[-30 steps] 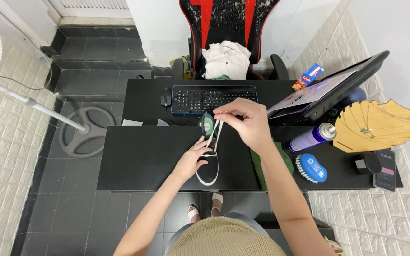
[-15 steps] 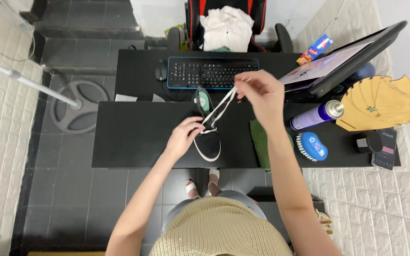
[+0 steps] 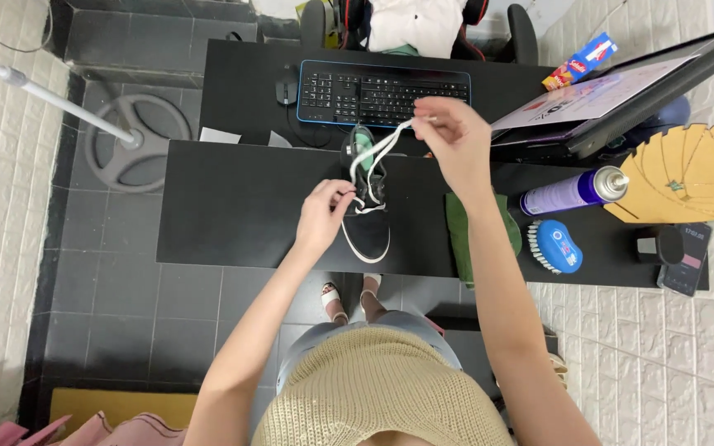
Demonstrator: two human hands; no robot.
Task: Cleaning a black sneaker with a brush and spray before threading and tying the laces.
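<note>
On the near black table (image 3: 233, 206), close to its front edge, lay a black shoe (image 3: 367, 225) with a white sole rim, toe toward the person and heel toward the keyboard (image 3: 383, 92). Bare tabletop stretched wide to the shoe's left; to its right a folded green cloth (image 3: 458, 231) lay near, then a blue brush (image 3: 557, 246) and a purple spray can (image 3: 570, 192) well apart. The table's front edge dropped to grey floor tiles just past the toe. A white lace (image 3: 378, 149) ran taut from the shoe's eyelets up and to the right. The left hand (image 3: 324, 216) rested at the shoe's left side, fingers pinched on the lace at the eyelets. The right hand (image 3: 453, 142) was raised above and beyond the shoe, over the gap between the tables, fingertips clamped on the lace's free end, wrist bent and forearm reaching forward across the cloth. Behind, a tilted monitor (image 3: 621, 91) overhung the far desk's right side.
</note>
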